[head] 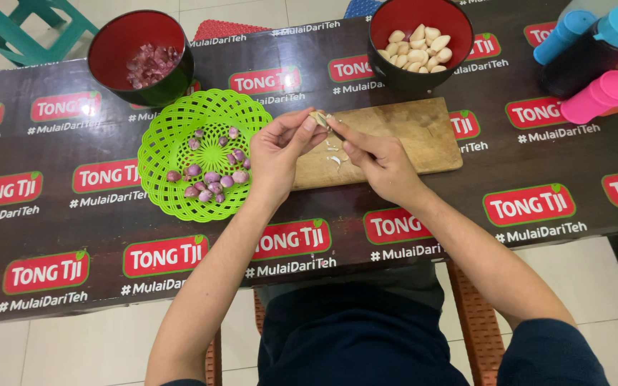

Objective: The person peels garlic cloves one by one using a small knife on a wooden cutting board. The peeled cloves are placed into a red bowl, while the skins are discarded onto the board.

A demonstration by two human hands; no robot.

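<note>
Lap: dark blue clothing (366, 336) fills the bottom centre of the frame, both bare forearms reaching up over the table edge.
Table: dark printed plastic cover (423, 279) spread wide across the middle of the frame.
Left hand: left hand (280, 154), centre frame, fingers pinched round a small pale garlic clove (318, 118) held above the board's left end.
Right hand: right hand (380, 163), closed round a small knife (336, 129), only a bit of blade showing; its tip is right against the clove.
Clove handling: looks light, firm and small, with thin papery skin that could slip; best pinched by its sides, as the fingertips have it now, leaving the end free for the blade.
Board: rectangular pale wooden cutting board (413, 136) under the hands, with a few white skin scraps (335, 160) on it.
Basket: bright green round plastic lattice basket (205, 154), left of centre, holding a scatter of small purple unpeeled shallots (212, 179).
Far left bowl: black bowl with red inside (141, 57), upper left, with a little heap of pinkish-purple cut shallot pieces (151, 64).
Far centre bowl: second black-and-red bowl (421, 43), top centre just beyond the board, piled with pale peeled garlic cloves (416, 50).
Upper right: bottles with blue and pink caps (599, 50) clustered at the corner.
</note>
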